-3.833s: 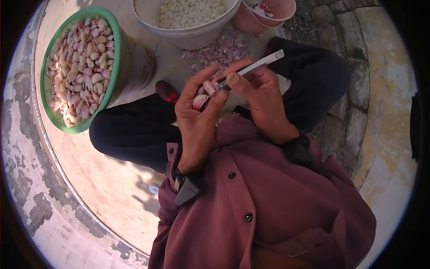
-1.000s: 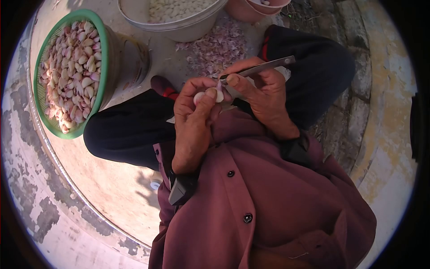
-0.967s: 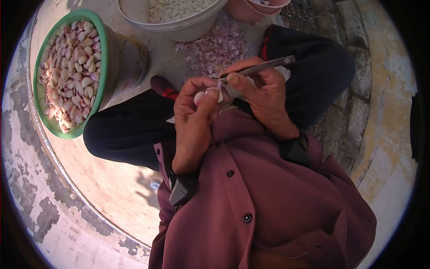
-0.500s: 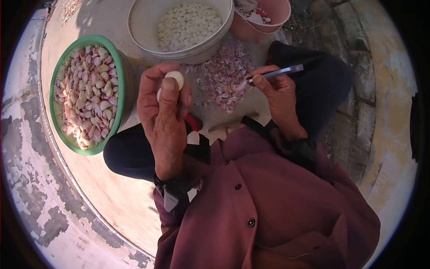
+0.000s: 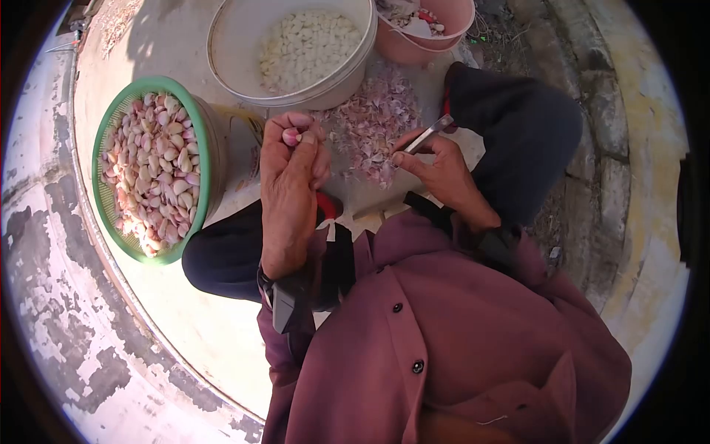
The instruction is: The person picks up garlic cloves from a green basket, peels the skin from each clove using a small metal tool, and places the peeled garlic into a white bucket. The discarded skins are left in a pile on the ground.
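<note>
My left hand (image 5: 288, 189) is closed around a garlic clove (image 5: 291, 136) with purplish skin, pinched at the fingertips below the white bucket. Other cloves may be hidden in the curled fingers. To the right, my right hand (image 5: 447, 174) grips a small metal-handled knife (image 5: 427, 135), its handle end pointing up and right; the blade is hard to make out. A heap of papery garlic skins (image 5: 377, 122) lies on the ground between and beyond the hands. Peeled white cloves (image 5: 314, 48) fill the bottom of the white bucket (image 5: 217, 59).
At the left, a green-rimmed basket (image 5: 201, 148) full of unpeeled garlic cloves (image 5: 155, 170) rests on a bucket. A pink bucket (image 5: 410, 50) with scraps inside stands at the top right. My bent knees (image 5: 525, 140) flank the working area.
A smooth white clove showed in my left hand before; now a purple-skinned one is there. My right hand has shifted slightly left and down with the knife, which is tilted more steeply.
</note>
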`<state>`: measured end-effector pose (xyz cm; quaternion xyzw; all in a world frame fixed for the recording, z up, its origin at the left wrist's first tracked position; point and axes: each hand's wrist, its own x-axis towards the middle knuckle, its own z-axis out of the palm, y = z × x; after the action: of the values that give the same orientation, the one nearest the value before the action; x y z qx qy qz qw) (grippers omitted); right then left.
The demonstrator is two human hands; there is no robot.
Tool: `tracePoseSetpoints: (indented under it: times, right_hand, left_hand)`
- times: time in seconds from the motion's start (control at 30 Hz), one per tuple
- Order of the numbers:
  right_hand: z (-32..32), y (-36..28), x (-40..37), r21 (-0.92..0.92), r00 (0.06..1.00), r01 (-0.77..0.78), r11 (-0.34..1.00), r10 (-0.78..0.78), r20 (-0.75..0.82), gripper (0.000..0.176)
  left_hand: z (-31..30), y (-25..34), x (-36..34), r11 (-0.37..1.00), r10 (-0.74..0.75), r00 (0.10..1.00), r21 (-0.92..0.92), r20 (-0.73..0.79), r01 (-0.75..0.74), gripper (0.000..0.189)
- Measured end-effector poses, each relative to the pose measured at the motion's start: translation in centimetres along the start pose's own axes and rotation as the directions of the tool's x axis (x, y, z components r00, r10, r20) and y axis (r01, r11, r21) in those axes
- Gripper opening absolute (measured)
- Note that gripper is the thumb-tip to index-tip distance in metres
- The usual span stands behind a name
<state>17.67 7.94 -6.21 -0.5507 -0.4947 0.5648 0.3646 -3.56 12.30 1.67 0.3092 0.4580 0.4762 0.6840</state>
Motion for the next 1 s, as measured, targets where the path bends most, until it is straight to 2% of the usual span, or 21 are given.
tracePoseSetpoints:
  times: [0.03,0.07,0.1,0.17,0.23,0.27,0.33,0.47,0.57,0.63,0.67,0.73,0.87,0.93,0.97,1.0]
  right_hand:
    - [0.1,-0.1,0.0,0.0,1.0,-0.012,1.0,0.012,0.01,0.018]
    - [0.3,-0.3,0.0,0.126,0.999,-0.034,0.991,0.034,0.007,0.019]
    - [0.6,-0.6,0.0,0.248,0.998,-0.056,0.967,0.056,0.007,0.019]
    - [1.0,-1.9,-0.3,0.28,0.998,-0.064,0.958,0.058,0.028,0.02]
    - [1.7,-4.1,-0.7,0.392,0.996,0.063,0.918,-0.084,0.037,0.02]
    - [2.2,-4.7,-0.7,0.388,0.996,0.057,0.92,-0.081,0.047,0.02]
    - [3.2,-5.5,-1.0,0.31,0.943,0.286,0.907,-0.323,0.074,0.019]
    - [3.8,-6.9,-1.4,0.243,0.927,0.303,0.922,-0.344,0.149,0.018]
    - [3.5,-7.4,-1.8,0.187,0.941,0.266,0.946,-0.297,0.163,0.016]
    - [3.1,-7.9,-1.9,0.046,0.913,0.352,0.935,-0.353,0.205,0.016]
    - [2.9,-8.0,-1.9,0.044,0.913,0.35,0.936,-0.352,0.207,0.016]
    - [2.7,-8.2,-1.9,-0.086,0.877,0.446,0.891,-0.416,0.242,0.015]
    - [3.0,-7.3,-1.9,0.049,0.931,0.331,0.942,-0.335,0.148,0.015]
    - [2.8,-6.7,-1.8,0.374,0.978,0.08,0.924,-0.144,0.148,0.016]
    - [2.7,-6.5,-1.8,0.375,0.979,0.078,0.924,-0.142,0.148,0.016]
    - [2.6,-6.2,-1.8,0.461,0.989,-0.032,0.887,-0.039,0.144,0.016]
  left_hand:
    - [0.0,-1.2,-1.3,0.999,-0.042,0.999,0.033,-0.004,0.042,0.014]
    - [-0.1,-2.3,-2.6,0.994,-0.085,0.996,0.064,-0.01,0.086,0.013]
    - [0.0,-3.3,-3.5,0.992,-0.056,0.998,0.111,-0.008,0.056,0.016]
    - [0.2,-4.2,-4.9,0.985,-0.075,0.997,0.152,-0.027,0.078,0.019]
    - [0.6,-4.2,-6.0,0.966,-0.082,0.996,0.244,-0.039,0.089,0.027]
    - [1.0,-4.1,-6.2,0.968,-0.081,0.996,0.236,-0.047,0.09,0.027]
    - [1.6,-4.1,-6.5,0.918,-0.034,0.998,0.394,-0.055,0.053,0.028]
    - [1.8,-4.5,-6.6,0.936,0.04,0.998,0.351,-0.05,-0.02,0.032]
    - [1.3,-4.6,-6.6,0.923,0.06,0.998,0.38,0.005,-0.057,0.038]
    - [1.0,-4.5,-6.6,0.909,0.002,0.999,0.415,0.049,-0.022,0.038]
    - [0.9,-4.4,-6.6,0.911,0.002,0.999,0.412,0.048,-0.022,0.038]
    - [0.9,-4.1,-6.7,0.852,-0.008,0.996,0.523,0.085,-0.038,0.039]
    - [1.7,-3.1,-6.8,0.79,-0.119,0.99,0.611,0.077,0.048,0.041]
    - [2.3,-3.5,-6.9,0.746,-0.068,0.997,0.664,0.019,0.039,0.025]
    - [2.7,-3.9,-6.9,0.746,-0.071,0.997,0.664,0.018,0.041,0.025]
    - [3.2,-4.4,-6.8,0.854,0.008,0.999,0.52,-0.035,0.011,0.024]
